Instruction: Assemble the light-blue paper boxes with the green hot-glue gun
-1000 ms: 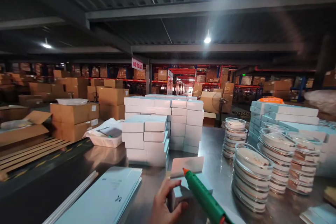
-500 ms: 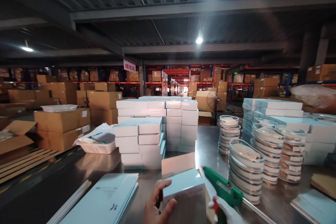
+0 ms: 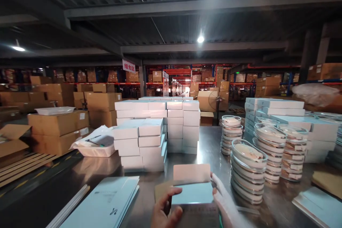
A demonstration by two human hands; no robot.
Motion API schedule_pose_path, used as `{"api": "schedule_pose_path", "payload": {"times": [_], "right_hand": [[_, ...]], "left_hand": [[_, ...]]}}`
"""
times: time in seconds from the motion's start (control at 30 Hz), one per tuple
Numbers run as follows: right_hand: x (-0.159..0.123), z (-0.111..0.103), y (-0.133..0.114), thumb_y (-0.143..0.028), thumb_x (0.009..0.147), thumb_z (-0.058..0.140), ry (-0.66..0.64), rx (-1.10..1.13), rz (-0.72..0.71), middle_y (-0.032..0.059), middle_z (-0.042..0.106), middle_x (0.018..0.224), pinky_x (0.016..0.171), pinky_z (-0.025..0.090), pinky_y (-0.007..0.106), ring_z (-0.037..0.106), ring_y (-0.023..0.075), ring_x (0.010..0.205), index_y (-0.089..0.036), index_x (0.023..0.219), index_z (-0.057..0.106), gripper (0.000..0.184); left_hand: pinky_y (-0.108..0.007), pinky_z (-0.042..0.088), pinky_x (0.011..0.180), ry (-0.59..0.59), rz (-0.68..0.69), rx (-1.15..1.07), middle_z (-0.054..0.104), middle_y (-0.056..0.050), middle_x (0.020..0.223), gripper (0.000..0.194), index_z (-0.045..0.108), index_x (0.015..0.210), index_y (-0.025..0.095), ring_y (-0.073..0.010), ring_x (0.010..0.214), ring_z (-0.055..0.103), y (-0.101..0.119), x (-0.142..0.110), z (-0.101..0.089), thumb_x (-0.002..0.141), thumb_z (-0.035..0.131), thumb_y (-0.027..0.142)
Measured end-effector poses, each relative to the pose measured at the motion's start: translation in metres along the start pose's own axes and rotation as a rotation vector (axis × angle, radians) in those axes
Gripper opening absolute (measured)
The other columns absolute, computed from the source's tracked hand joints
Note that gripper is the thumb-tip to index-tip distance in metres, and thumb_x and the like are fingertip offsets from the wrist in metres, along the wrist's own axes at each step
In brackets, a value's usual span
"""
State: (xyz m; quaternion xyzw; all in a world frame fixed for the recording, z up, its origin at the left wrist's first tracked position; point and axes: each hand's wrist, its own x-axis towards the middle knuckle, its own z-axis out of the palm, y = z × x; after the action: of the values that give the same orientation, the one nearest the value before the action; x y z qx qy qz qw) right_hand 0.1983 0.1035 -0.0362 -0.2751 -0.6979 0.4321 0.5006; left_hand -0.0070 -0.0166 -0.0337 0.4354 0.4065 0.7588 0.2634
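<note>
A light blue cardboard box (image 3: 192,193) is in front of me, with a tan flap (image 3: 191,173) standing up at its far side. My left hand (image 3: 167,208) grips the box's left side, thumb on the near face and fingers over the top. On the opposite side, my right hand (image 3: 224,199), in a white glove, is closed against the right edge, fingertips beside the flap. Beneath the right hand shows a green bit of the glue gun (image 3: 221,220); the rest is hidden. A pale glue stick (image 3: 248,211) pokes out to the right of the wrist.
Flat blue box blanks (image 3: 101,199) lie at left, beside white strips (image 3: 69,206). Stacked finished boxes (image 3: 141,142) stand ahead, near a white basket (image 3: 97,148). Piles of round clear-lidded containers (image 3: 248,171) rise at right, with more blue boxes (image 3: 280,108) behind.
My right hand has moved in from beside the box to its right edge. The glue gun, plainly visible before, is now mostly hidden. The box is turned more squarely, its flap upright.
</note>
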Motion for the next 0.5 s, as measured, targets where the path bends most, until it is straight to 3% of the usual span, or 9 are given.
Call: {"api": "schedule_pose_path", "payload": {"times": [0.07, 0.17, 0.23, 0.3, 0.4, 0.5], "right_hand": [[0.001, 0.012, -0.019, -0.067, 0.097, 0.06, -0.026, 0.023, 0.017, 0.0135, 0.067, 0.137, 0.102, 0.057, 0.043, 0.066, 0.0344, 0.121, -0.021, 0.138, 0.063, 0.061], [-0.004, 0.012, -0.037, -0.058, 0.098, 0.064, -0.143, 0.047, -0.012, 0.0144, 0.063, 0.142, 0.107, 0.053, 0.043, 0.063, 0.0332, 0.124, -0.019, 0.14, 0.058, 0.057], [-0.009, 0.004, -0.036, -0.057, 0.087, 0.08, -0.227, 0.011, -0.077, 0.016, 0.058, 0.148, 0.11, 0.052, 0.043, 0.056, 0.0361, 0.135, -0.02, 0.143, 0.056, 0.071], [-0.015, -0.004, -0.026, -0.052, 0.079, 0.091, -0.255, -0.043, -0.137, 0.017, 0.052, 0.155, 0.111, 0.052, 0.041, 0.05, 0.0374, 0.142, -0.022, 0.139, 0.061, 0.074], [-0.025, -0.008, -0.015, -0.051, 0.093, 0.08, -0.252, -0.103, -0.203, 0.0132, 0.043, 0.163, 0.115, 0.049, 0.038, 0.048, 0.0332, 0.145, -0.026, 0.128, 0.073, 0.043], [-0.031, -0.004, -0.019, -0.048, 0.104, 0.066, -0.276, -0.136, -0.276, 0.0107, 0.045, 0.162, 0.117, 0.047, 0.038, 0.049, 0.0302, 0.145, -0.029, 0.127, 0.076, 0.031]], "left_hand": [[-0.033, 0.059, 0.087, -0.055, 0.021, -0.04, 0.079, -0.01, 0.105, 0.056, 0.082, 0.1, 0.024, -0.0302, 0.1, 0.075, -0.005, -0.003, 0.001, 0.066, 0.089, 0.069], [-0.035, 0.056, 0.096, -0.066, 0.105, -0.033, 0.073, -0.012, 0.125, 0.048, 0.081, 0.098, 0.023, -0.0323, 0.118, 0.071, -0.016, -0.003, -0.004, 0.072, 0.088, 0.063], [-0.035, 0.055, 0.099, -0.052, 0.161, -0.066, 0.069, -0.012, 0.132, 0.04, 0.075, 0.099, 0.025, -0.0319, 0.125, 0.067, -0.021, -0.001, -0.009, 0.076, 0.089, 0.055], [-0.034, 0.055, 0.101, -0.072, 0.183, -0.128, 0.07, -0.007, 0.124, 0.039, 0.067, 0.108, 0.03, -0.0282, 0.125, 0.068, -0.021, 0.002, -0.015, 0.08, 0.089, 0.047], [-0.036, 0.051, 0.108, -0.25, 0.24, -0.069, 0.071, -0.006, 0.12, 0.046, 0.066, 0.127, 0.035, -0.0259, 0.126, 0.066, -0.008, 0.011, -0.022, 0.087, 0.083, 0.05], [-0.042, 0.049, 0.11, -0.47, 0.368, 0.075, 0.073, -0.01, 0.121, 0.034, 0.079, 0.118, 0.032, -0.0297, 0.128, 0.062, 0.01, 0.019, -0.024, 0.092, 0.075, 0.053]]}}
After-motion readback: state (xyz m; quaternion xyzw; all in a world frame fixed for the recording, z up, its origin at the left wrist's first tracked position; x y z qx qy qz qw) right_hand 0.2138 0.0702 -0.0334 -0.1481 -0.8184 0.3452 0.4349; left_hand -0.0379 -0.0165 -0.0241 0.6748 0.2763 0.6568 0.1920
